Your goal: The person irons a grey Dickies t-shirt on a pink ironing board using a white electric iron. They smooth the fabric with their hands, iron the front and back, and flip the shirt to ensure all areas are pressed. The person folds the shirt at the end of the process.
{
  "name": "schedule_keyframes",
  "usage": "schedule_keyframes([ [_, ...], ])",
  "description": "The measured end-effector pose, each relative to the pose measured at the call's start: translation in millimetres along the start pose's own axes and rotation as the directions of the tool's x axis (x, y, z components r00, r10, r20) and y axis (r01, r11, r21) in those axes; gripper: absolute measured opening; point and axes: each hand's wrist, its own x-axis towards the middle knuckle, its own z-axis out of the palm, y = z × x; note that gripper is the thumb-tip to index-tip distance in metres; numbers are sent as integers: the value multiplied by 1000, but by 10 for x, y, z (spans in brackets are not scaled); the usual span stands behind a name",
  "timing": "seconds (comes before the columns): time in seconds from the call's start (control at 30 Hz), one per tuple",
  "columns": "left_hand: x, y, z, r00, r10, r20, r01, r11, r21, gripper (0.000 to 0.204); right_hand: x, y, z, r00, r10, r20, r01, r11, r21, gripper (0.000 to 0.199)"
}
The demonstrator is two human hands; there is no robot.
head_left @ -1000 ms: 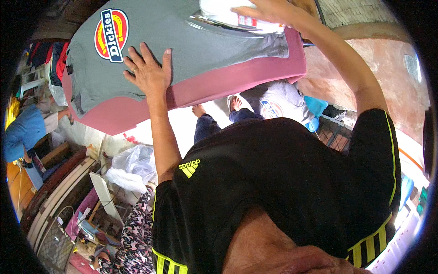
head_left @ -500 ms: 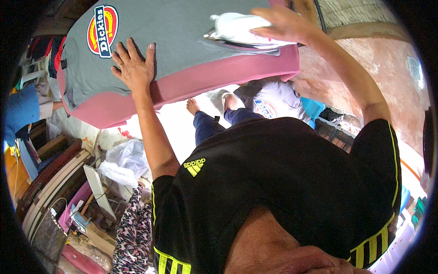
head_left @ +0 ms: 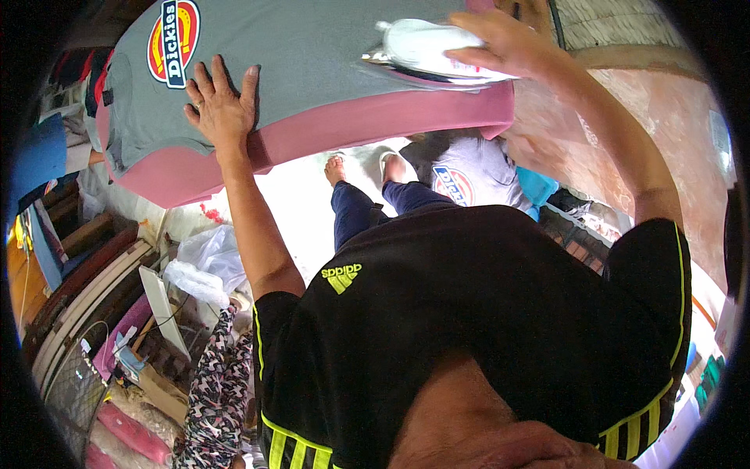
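A grey T-shirt (head_left: 305, 59) with a bright printed badge (head_left: 173, 43) lies spread over a pink-covered ironing table (head_left: 375, 119). My left hand (head_left: 224, 113) rests flat on the cloth beside the badge, fingers spread. At the right end of the shirt, my right hand (head_left: 508, 48) is closed around a white iron (head_left: 426, 45). The iron's soleplate is down on the fabric, its pointed nose toward the left. Its handle is mostly hidden by my fingers, and the iron looks slightly blurred.
Below the table's right end lies another grey shirt (head_left: 476, 172) with a similar badge, beside a light-blue item (head_left: 535, 187). A clear plastic bag (head_left: 207, 262) and stacked boards (head_left: 86, 301) are at left. A person in patterned trousers (head_left: 219, 391) is at lower left.
The iron has slid a little to the right across the shirt with my right hand. My left hand stays flat near the badge, and the whole view has shifted slightly.
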Motion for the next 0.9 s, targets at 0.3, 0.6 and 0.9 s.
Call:
schedule_keyframes([
  [0.3,-3,23,-47,1000,-7,-21,8,999,42,80,413,-432,-178,970,86,227,-139,964,228,37],
  [0.6,-21,19,-103,999,-41,-13,41,998,-52,68,1830,-946,26,981,152,-123,-136,983,127,44],
  [0.9,-38,-14,-191,999,-24,38,27,995,-95,61,2848,-337,107,948,174,-266,-147,982,121,46],
])
